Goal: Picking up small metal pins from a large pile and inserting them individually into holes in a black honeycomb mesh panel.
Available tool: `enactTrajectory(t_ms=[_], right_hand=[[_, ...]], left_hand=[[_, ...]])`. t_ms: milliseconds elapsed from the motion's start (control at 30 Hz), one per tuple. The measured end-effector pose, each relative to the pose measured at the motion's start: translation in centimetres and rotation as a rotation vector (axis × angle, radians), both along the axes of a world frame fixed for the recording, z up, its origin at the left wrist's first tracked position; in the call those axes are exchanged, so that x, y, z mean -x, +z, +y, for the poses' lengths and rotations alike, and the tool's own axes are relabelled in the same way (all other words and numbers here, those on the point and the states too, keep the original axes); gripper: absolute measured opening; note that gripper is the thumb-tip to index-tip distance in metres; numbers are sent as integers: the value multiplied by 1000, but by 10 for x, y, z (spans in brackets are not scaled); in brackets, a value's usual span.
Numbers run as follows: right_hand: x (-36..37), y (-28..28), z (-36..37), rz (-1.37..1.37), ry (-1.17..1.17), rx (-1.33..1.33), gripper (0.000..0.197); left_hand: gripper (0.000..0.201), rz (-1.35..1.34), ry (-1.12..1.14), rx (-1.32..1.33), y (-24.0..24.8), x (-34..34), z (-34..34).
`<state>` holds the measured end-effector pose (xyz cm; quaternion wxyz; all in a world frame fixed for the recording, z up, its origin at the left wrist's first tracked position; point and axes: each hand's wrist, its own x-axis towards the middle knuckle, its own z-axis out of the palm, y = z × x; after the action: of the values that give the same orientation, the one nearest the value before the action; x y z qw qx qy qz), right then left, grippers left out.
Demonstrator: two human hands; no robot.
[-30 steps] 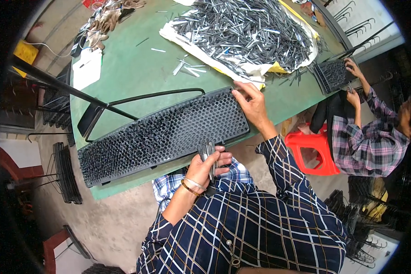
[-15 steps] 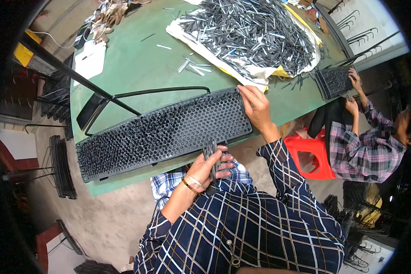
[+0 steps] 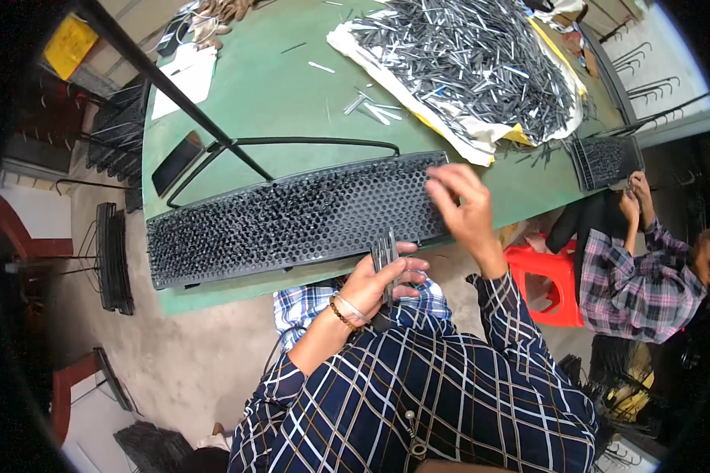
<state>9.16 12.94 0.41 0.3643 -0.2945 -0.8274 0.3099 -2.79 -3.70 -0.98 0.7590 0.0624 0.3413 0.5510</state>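
Note:
A long black panel (image 3: 371, 209) with rows of small holes lies along the near side of the green table. Dark strips crowd its left and middle holes, while more bare holes show toward the right end. My left hand (image 3: 368, 288) is below the panel's near edge, closed round a small bundle of thin dark strips (image 3: 384, 252) that point upward. Over the panel's right end is my right hand (image 3: 469, 211), thumb and forefinger bent close together; whatever may be between them is too small to make out.
A white-and-yellow sack (image 3: 418, 102) lies spread under a large heap of dark strips (image 3: 465, 67). A black metal frame (image 3: 315, 142) stands behind the panel. Several loose strips (image 3: 371, 109) lie mid-table. At right, a co-worker (image 3: 639, 276) handles another panel (image 3: 607, 162) near a red stool (image 3: 540, 288).
My right hand has left the panel's far right corner and pulled back above its right end, fingers drawn in. The left hand keeps the bundle. The whole view has shifted slightly.

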Motion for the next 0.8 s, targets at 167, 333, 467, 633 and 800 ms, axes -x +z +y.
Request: enactTrajectory(t_ms=[167,333,467,633,800], right_hand=[[24,3,-39,-69,384,527,15],[33,-5,-44,-6,325,957,16],[33,-10,-44,21,291,1059,17],[35,-7,-46,-10,203,1025,18],[40,0,-40,155,61,983,17]], left_hand=[[30,25,39,-60,-1,8,-5],[28,55,138,-33,-2,12,-11],[28,110,163,3,-5,15,-11],[28,129,194,59,-6,15,-10],[25,137,263,120,-10,15,-10]])
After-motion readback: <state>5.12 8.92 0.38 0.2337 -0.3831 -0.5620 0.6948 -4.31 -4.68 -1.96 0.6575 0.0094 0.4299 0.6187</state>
